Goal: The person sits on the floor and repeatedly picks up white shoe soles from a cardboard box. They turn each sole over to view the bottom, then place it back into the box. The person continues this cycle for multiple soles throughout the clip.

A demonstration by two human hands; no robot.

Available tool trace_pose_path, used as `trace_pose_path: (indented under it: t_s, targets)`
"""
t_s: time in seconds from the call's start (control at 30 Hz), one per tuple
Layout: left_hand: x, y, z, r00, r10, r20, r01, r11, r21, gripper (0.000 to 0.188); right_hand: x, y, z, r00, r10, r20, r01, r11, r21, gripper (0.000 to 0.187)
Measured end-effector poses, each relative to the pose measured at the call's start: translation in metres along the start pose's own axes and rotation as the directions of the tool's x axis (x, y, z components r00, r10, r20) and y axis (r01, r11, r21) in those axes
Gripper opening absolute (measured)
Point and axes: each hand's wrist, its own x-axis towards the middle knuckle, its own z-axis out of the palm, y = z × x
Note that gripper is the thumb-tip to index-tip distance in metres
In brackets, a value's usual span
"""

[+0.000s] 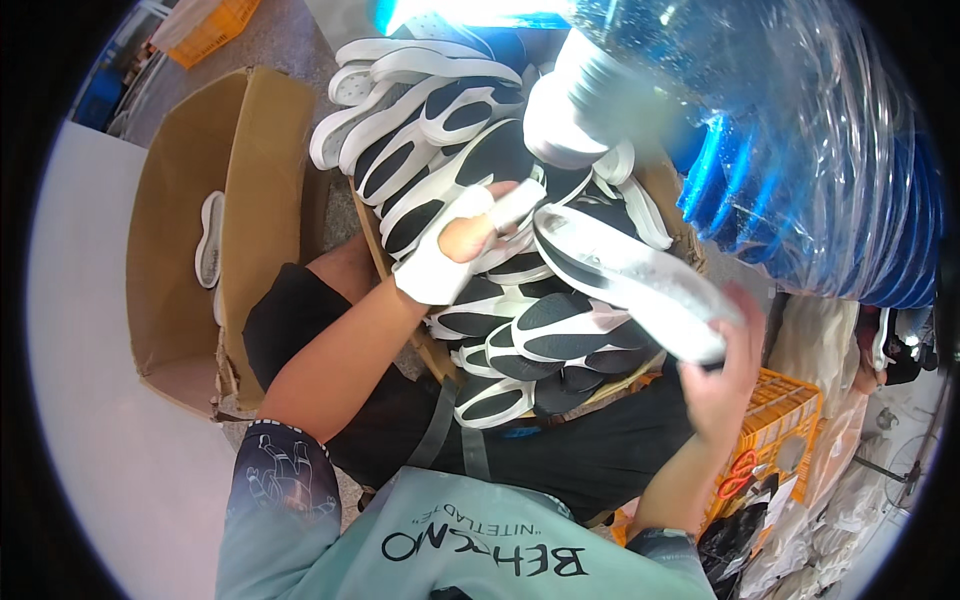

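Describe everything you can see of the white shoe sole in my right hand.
The white shoe sole is long, with a raised rim around a hollow inside, and looks like moulded foam or rubber. Black shows along its lower left side. It slants above the pile of soles; your right hand grips its blurred lower right end. Whether your left hand touches it is unclear.

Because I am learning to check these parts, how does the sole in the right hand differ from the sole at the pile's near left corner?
The held sole is gripped by the right hand; the corner sole rests in the pile. The held sole shows its hollow inner side, whereas the corner sole shows its underside with a black panel. The held sole is partly blurred; the corner sole is sharper. Both have white parts.
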Motion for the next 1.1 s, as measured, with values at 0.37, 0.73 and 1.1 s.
trace_pose_path:
  t_s: [0.37, 0.73, 1.1]
  targets:
    - [0.001, 0.035, 0.015, 0.927, 0.356, -0.119, -0.373, 0.839, -0.396, 0.046, -0.079, -0.085, 0.090, 0.867, 0.342, 0.362, -0.435, 0.168, 0.885, 0.067]
    - [-0.015, 0.063, 0.041, 0.952, 0.094, 0.290, 0.157, 0.665, -0.731, 0.083, -0.066, -0.064, 0.073, 0.878, 0.364, 0.310, -0.359, 0.074, 0.931, 0.059]
    - [-0.019, 0.062, 0.037, 0.953, 0.087, 0.292, 0.184, 0.598, -0.780, 0.088, -0.070, -0.073, 0.068, 0.873, 0.358, 0.332, -0.377, 0.064, 0.924, 0.061]
